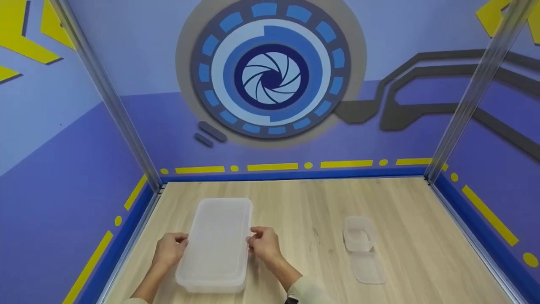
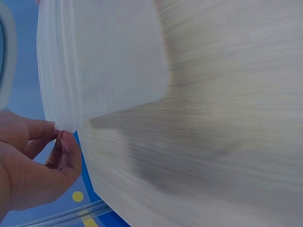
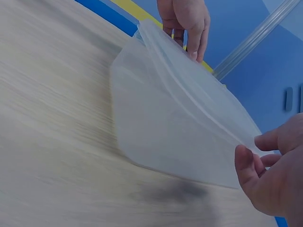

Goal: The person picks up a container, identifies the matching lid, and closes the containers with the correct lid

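A large translucent plastic box (image 3: 161,127) stands on the table at the left, with its white rectangular lid (image 1: 217,240) lying over the top. At the lid's left edge my left hand (image 1: 168,250) pinches the rim between thumb and fingers; the left wrist view shows this left hand (image 2: 38,161) at the lip. On the opposite long side, my right hand (image 1: 265,244) holds the lid's right edge, thumb below and fingertips curled at the rim. In the right wrist view both the right hand (image 3: 277,170) and the left hand (image 3: 187,23) are at the lid.
To the right on the wooden table (image 1: 312,270) sits a small clear plastic container (image 1: 354,245). A small flat clear lid (image 1: 368,269) lies just in front of it. Blue printed walls and metal corner posts (image 1: 468,101) enclose the table's back and sides.
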`<state>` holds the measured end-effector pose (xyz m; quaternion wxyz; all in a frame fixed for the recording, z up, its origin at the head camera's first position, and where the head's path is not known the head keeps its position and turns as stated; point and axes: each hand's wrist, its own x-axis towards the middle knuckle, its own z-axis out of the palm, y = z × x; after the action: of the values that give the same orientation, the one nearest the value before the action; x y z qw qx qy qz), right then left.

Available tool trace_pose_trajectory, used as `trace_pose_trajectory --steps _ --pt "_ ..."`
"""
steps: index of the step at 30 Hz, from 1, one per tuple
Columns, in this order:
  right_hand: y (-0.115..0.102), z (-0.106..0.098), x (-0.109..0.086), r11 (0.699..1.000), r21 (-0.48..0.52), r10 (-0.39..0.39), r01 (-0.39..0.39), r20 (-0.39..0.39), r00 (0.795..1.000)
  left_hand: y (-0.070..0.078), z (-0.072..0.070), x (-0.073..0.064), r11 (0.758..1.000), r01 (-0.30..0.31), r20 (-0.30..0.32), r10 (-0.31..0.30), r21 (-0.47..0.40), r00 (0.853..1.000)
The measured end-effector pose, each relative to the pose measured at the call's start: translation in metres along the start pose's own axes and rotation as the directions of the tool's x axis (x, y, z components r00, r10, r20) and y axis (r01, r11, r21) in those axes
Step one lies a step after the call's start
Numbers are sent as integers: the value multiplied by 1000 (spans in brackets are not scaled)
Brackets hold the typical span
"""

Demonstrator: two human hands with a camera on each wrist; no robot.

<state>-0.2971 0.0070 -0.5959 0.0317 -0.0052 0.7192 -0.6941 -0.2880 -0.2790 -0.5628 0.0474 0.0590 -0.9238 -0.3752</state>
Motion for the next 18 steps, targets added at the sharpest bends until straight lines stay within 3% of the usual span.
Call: trace_pose_trajectory --steps 8,18 --pt "-2 1 1 990 -130 -41 47 47 998 0 -3 1 999 52 42 -52 2 998" --pt "-4 -3 4 970 -224 -74 94 95 993 -5 -4 6 987 101 82 -91 -121 992"
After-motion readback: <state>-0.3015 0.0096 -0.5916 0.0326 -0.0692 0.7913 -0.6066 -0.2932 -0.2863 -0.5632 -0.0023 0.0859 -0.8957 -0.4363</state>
